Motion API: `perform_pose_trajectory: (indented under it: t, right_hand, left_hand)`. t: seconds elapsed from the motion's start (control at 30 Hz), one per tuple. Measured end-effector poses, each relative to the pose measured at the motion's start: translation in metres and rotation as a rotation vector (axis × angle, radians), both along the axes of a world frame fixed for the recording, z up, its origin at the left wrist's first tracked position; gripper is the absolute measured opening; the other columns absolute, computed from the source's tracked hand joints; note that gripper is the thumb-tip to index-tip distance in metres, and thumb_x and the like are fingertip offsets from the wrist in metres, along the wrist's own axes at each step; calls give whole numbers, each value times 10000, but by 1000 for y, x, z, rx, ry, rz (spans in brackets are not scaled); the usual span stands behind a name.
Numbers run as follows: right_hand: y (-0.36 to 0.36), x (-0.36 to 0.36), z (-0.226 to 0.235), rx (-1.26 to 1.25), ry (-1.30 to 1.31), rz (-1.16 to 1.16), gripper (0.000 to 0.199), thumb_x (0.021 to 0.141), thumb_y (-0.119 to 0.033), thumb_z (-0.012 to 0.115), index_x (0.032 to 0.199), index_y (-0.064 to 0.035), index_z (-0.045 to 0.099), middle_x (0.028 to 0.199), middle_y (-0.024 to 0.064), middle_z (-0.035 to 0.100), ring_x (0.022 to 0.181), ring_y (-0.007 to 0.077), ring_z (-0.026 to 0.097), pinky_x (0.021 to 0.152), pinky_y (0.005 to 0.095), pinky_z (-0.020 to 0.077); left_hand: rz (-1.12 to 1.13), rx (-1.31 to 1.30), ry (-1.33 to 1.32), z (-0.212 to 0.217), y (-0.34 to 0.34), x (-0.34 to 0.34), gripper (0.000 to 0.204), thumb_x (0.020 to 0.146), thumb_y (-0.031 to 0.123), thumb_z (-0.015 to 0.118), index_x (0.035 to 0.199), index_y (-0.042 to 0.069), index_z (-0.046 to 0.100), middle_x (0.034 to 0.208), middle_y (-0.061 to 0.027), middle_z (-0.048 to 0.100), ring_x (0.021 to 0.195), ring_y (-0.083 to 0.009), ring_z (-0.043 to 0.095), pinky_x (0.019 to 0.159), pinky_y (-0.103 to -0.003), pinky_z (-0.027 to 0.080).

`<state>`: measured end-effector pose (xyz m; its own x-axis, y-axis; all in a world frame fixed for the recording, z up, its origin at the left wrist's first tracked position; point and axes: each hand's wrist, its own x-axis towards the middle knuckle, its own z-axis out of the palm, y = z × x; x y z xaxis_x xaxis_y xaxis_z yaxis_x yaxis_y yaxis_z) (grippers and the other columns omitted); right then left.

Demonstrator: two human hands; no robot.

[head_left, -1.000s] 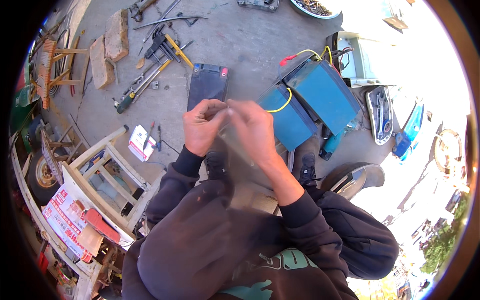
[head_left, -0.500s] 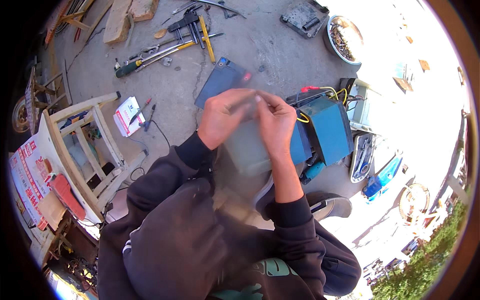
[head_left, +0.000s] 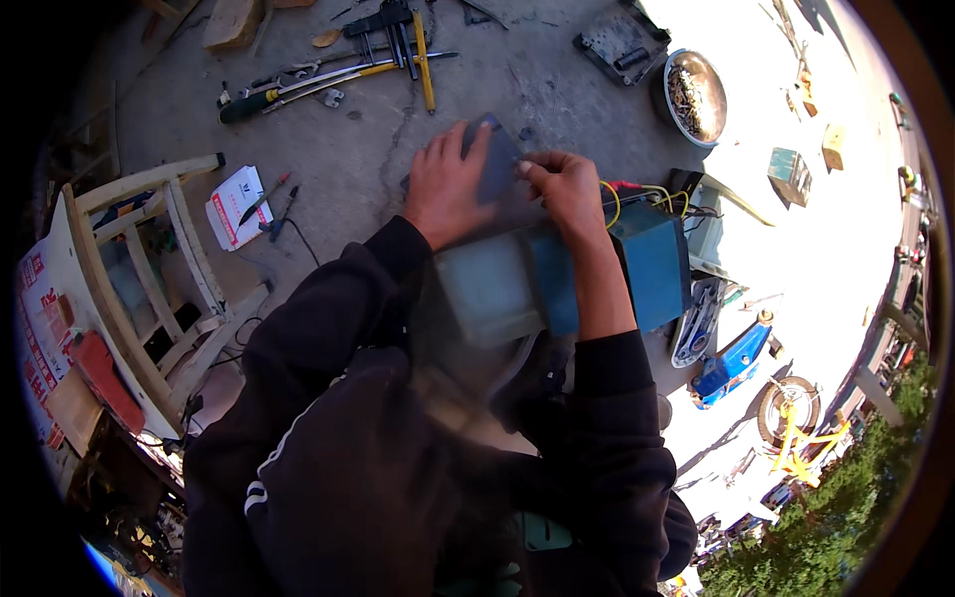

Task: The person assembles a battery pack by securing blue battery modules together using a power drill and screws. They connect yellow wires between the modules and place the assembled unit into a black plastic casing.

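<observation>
A dark grey block, looking like a battery [head_left: 500, 171], lies on the concrete ahead of me. My left hand [head_left: 445, 194] rests on its left part, fingers spread and holding nothing. At its right corner my right hand [head_left: 567, 194] is pinched, thumb against the fingers; whatever sits between them is too small to make out. Closer to me stands a pale greenish block [head_left: 487, 289], blurred and partly behind my arms. To its right is a teal battery-like block [head_left: 649, 267], with a yellow wire [head_left: 609, 207] and a red-sleeved lead [head_left: 625, 185] near its top.
On the left are a wooden frame [head_left: 189, 239], a white box [head_left: 237, 207] and two probes [head_left: 284, 211]. Pliers, screwdrivers and a hex key set [head_left: 393, 30] lie at the back. A bowl of small metal parts [head_left: 693, 99] and a black tray [head_left: 622, 45] stand back right.
My hands, earlier together at the fingertips above the block, have parted. The left has come down flat on the dark block; the right has moved to its right corner, still pinched.
</observation>
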<state>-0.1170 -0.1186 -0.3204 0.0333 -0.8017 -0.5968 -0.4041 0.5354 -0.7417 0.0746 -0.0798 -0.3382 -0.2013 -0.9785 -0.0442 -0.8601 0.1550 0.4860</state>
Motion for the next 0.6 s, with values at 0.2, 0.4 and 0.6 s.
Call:
perform_pose_trajectory:
  t: [0.2,0.4,0.6]
  right_hand:
    - [-1,-3,2,-12,32,27,217,880,-125,734,1032,30,742,831,36,738,656,87,611,578,263,455]
    - [3,-10,-16,-109,152,171,229,855,-97,752,1031,49,743,793,73,723,635,121,632,597,300,505]
    - [0,-2,-3,-84,182,195,212,840,-84,756,1017,31,756,759,75,711,647,129,654,611,306,531]
  left_hand:
    - [-79,23,33,2,-5,6,973,675,341,840,1506,58,421,1464,-226,456,1342,-405,467,1087,-496,399]
    - [-93,39,168,4,-4,13,1041,673,372,888,1528,63,380,1557,-205,390,1423,-392,402,1189,-492,315]
    - [-75,-5,154,5,-1,14,795,736,312,869,1411,92,511,1561,-197,395,1438,-371,397,1204,-500,292]
